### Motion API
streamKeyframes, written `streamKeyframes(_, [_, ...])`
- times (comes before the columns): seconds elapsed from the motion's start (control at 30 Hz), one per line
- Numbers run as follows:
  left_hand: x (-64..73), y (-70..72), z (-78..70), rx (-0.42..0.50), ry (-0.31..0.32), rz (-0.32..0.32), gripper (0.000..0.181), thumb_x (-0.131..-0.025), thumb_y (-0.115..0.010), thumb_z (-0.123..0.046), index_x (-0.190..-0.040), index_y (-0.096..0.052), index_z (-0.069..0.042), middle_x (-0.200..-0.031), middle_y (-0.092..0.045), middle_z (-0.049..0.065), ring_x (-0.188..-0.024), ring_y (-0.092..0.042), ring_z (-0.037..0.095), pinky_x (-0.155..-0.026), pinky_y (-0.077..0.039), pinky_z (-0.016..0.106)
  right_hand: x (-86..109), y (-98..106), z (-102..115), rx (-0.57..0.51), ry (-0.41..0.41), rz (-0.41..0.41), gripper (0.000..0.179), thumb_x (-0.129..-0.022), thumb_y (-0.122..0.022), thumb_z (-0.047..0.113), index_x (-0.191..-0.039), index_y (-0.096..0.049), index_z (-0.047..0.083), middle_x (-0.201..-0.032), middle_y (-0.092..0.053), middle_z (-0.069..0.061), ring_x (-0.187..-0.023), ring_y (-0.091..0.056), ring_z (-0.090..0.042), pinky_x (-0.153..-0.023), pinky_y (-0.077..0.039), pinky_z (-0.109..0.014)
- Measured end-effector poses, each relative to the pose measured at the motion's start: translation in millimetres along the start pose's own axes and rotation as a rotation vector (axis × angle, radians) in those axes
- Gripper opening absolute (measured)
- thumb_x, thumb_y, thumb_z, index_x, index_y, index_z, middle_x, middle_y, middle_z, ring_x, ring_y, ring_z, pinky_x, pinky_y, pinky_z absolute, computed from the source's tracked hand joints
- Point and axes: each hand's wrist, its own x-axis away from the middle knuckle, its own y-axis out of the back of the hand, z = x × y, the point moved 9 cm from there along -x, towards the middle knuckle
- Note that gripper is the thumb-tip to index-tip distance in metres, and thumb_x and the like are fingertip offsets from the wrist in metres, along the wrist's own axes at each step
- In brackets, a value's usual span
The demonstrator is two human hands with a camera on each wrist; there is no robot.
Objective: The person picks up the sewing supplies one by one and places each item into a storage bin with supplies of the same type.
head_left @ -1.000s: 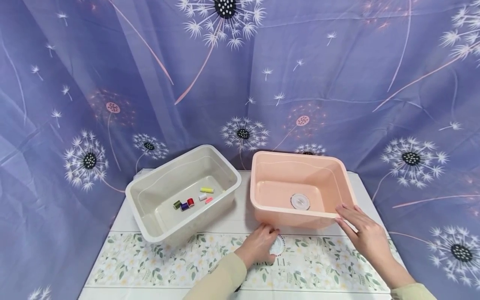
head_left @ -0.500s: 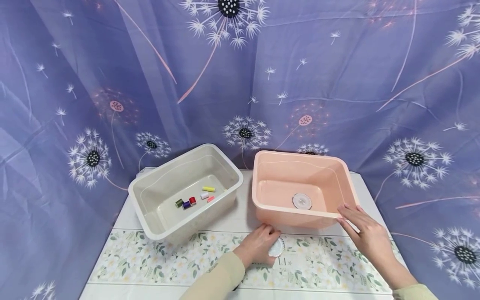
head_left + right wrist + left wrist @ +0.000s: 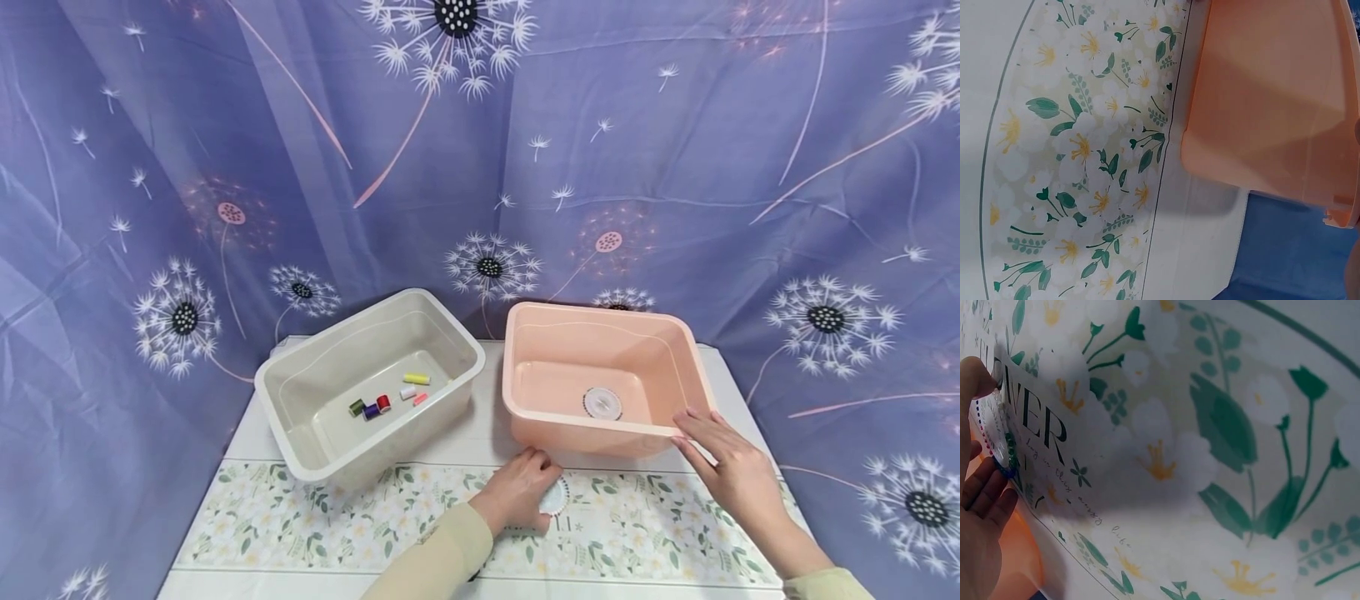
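Note:
In the head view my left hand is low over the table in front of the pink bin, gripping a round pin wheel by its edge. Coloured bead heads ring this pin wheel in the left wrist view, where it stands between thumb and fingers; part of it is hidden by the hand. My right hand holds the near right corner of the pink plastic bin, fingers over the rim and thumb outside. Inside that bin lies another pin wheel.
A grey plastic bin stands angled at the left. On its floor lie several small thread spools, including red, purple and green ones. A floral cloth covers the table front. A purple dandelion curtain hangs behind.
Both hands stay nearly in place, the left at the pin wheel and the right at the bin corner. The head view shifts slightly; the bins and spools stay put.

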Motion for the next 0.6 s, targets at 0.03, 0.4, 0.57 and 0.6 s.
streamKeyframes(0.03, [-0.2,0.1,0.6,0.009,0.006,-0.002,0.076,-0.072,-0.093,-0.055,-0.136,-0.068,-0.023,-0.120,-0.060,-0.003,-0.111,-0.053,0.013,-0.104,-0.047,0.025,0.0,-0.1,0.0,0.001,-0.001,0.001,0.064,-0.108,-0.050,0.061,-0.124,-0.080,0.007,-0.115,-0.080,-0.017,-0.132,-0.058,0.004,-0.122,-0.031,-0.016])
streamKeyframes(0.4, [1.6,1.7,6.7,0.099,0.069,-0.008,0.077,-0.074,-0.092,-0.049,-0.140,-0.066,-0.021,-0.127,-0.059,0.000,-0.116,-0.054,0.015,-0.107,-0.048,0.026,0.8,-0.6,-1.6,-0.025,0.009,-0.002,0.056,-0.107,-0.058,0.055,-0.126,-0.080,0.008,-0.117,-0.079,-0.017,-0.135,-0.053,0.008,-0.123,-0.031,-0.017])
streamKeyframes(0.57, [3.4,-1.0,9.5,0.131,0.092,-0.007,0.081,-0.073,-0.093,-0.047,-0.143,-0.064,-0.019,-0.130,-0.058,0.003,-0.119,-0.055,0.017,-0.110,-0.049,0.028,0.8,0.0,-2.2,-0.021,0.000,0.002,0.054,-0.106,-0.059,0.055,-0.127,-0.079,0.009,-0.117,-0.079,-0.017,-0.135,-0.053,0.008,-0.122,-0.034,-0.019])
streamKeyframes(0.6, [3.7,-1.0,9.9,0.135,0.093,-0.012,0.081,-0.072,-0.093,-0.047,-0.143,-0.064,-0.019,-0.130,-0.058,0.003,-0.118,-0.055,0.017,-0.110,-0.049,0.028,0.8,-0.2,-2.1,-0.018,-0.003,0.006,0.055,-0.107,-0.058,0.055,-0.127,-0.079,0.009,-0.117,-0.079,-0.017,-0.135,-0.052,0.009,-0.122,-0.034,-0.019])
